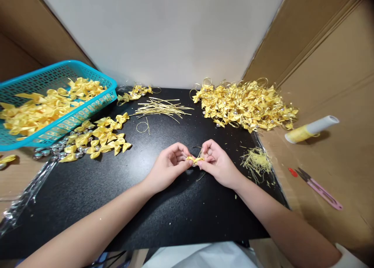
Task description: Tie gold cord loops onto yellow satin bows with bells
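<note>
Between my two hands, low over the black board, is a small yellow ribbon bow (194, 160) with a silvery bell or bead under it. My left hand (172, 162) pinches the bow's left side between thumb and fingers. At its right side, my right hand (217, 162) has thumb and fingers closed on the bow, and a thin cord end rises near the fingertips. Another dark strand shows just below the hands. How the cord passes around the bow is hidden by my fingers.
A turquoise basket (95, 100) of yellow bows stands left, beside loose bows (108, 135) and silvery bells. Gold cords (160, 107) lie ahead. A heap of finished-looking bows (242, 104), thread clippings (258, 160), a thread tube (311, 129) and pink snips (321, 190) are right.
</note>
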